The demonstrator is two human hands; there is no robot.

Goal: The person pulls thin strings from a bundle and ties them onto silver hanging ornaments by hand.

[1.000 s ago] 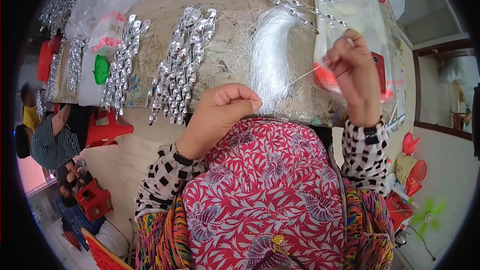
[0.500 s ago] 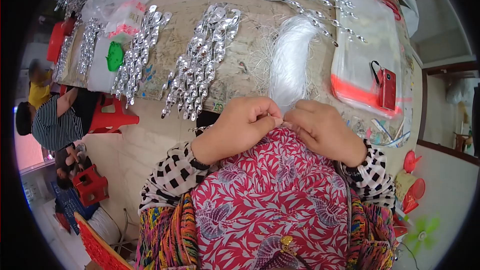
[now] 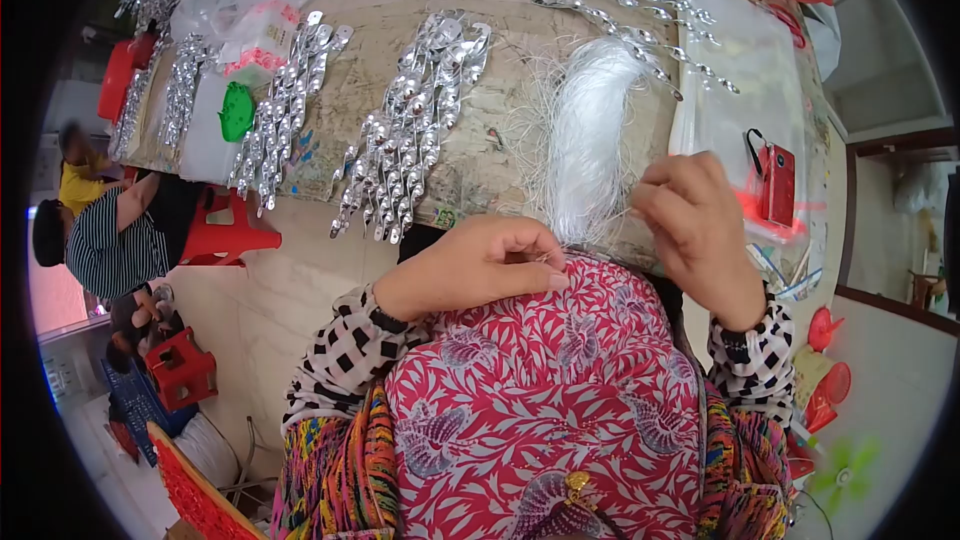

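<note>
Fingers part-curled, any hold impossible to tell, the left hand (image 3: 480, 265) and right hand (image 3: 698, 230) flank the near end of a white thread bundle (image 3: 590, 140) on the desk (image 3: 372, 45), the pink-and-white packet's (image 3: 257, 40) markings unreadable.

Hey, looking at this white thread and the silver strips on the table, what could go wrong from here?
The white thread bundle has loose strands fanning out beside it, so pulling one might tangle others.
A twisted silver strip appears to lie against the bundle's far end and could snag threads.
The red device lies on the plastic bags near the right hand; a wide sweep might knock it.
</note>
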